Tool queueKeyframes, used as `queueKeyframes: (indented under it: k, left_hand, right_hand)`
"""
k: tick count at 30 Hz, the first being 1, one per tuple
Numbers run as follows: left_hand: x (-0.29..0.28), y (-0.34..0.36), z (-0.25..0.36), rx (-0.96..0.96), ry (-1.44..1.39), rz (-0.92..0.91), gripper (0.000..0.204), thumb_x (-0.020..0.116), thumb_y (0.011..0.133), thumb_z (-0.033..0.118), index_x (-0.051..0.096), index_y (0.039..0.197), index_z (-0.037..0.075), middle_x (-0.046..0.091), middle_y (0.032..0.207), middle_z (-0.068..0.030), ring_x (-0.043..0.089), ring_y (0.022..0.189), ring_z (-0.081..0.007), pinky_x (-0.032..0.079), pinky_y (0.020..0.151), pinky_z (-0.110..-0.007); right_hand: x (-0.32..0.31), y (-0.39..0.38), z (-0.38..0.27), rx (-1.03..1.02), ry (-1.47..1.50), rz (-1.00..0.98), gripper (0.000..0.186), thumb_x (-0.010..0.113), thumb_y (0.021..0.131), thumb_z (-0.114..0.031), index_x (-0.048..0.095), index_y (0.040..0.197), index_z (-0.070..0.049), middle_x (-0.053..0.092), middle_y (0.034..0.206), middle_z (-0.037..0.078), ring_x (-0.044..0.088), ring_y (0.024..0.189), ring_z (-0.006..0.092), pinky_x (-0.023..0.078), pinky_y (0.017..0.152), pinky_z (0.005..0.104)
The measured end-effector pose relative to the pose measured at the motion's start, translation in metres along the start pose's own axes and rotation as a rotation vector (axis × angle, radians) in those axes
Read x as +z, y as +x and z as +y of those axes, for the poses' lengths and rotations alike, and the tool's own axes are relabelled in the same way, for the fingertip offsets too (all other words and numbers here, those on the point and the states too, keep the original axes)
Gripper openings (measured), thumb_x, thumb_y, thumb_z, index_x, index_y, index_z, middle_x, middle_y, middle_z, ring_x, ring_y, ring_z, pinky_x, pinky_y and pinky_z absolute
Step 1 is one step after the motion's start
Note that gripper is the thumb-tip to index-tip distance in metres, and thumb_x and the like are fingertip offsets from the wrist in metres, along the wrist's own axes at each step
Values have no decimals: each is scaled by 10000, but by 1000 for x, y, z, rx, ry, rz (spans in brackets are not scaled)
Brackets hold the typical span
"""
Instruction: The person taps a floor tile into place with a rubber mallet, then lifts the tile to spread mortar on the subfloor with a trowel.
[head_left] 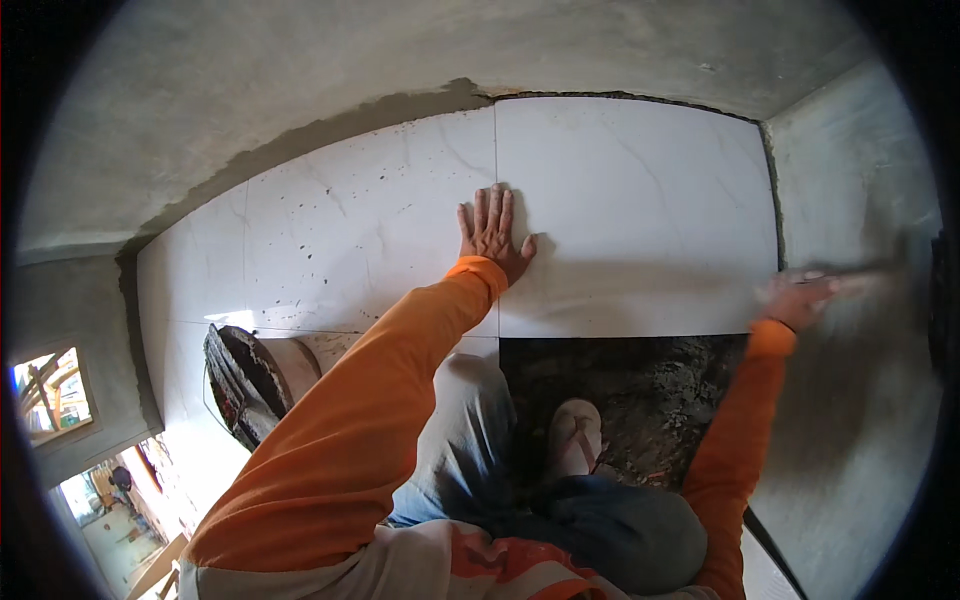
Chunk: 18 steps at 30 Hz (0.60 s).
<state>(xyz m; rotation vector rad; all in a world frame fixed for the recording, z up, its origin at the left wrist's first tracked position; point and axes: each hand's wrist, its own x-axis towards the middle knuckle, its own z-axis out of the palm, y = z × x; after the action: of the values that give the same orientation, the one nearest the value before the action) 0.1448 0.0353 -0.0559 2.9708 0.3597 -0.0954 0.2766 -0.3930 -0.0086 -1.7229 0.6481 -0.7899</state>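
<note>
Resting left hand [493, 243] open, fingers spread, across joint at edge of large white grey-veined rectangular tile [650, 190] | lying flat, dark gap from smooth grey wall [835, 170] | at right hand [797, 298]: blurred, cannot tell grip | probably best: press evenly, check joint

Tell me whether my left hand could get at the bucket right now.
Probably yes: the left hand lies flat on the white tiles, and nothing visible blocks its way to the bucket, though it would likely need to draw back.
</note>
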Motion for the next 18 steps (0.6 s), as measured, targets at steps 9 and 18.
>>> queueKeyframes:
  k: [9, 18]
  left_hand:
    - [-8, 45, -1, 98, 36, -14, 842, 431, 892, 535, 146, 1515, 45, 107, 1582, -172, 39, 1472, -334, 25, 1162, -561]
    - [0, 139, 43, -89, 135, -8, 853, 304, 901, 625, 144, 1528, 70, 89, 1578, -218, 25, 1469, -365, 12, 1159, -548]
  right_hand:
    - [-5, -26, 4, 155, 148, -220, 513, 457, 952, -557, 617, 940, -69, 534, 682, 15, 500, 577, 128, 416, 530, 293]
    - [-12, -2, -21, 140, -107, -466, 452, 451, 972, -491, 593, 1054, -70, 567, 954, 93, 546, 852, 178, 451, 730, 349]
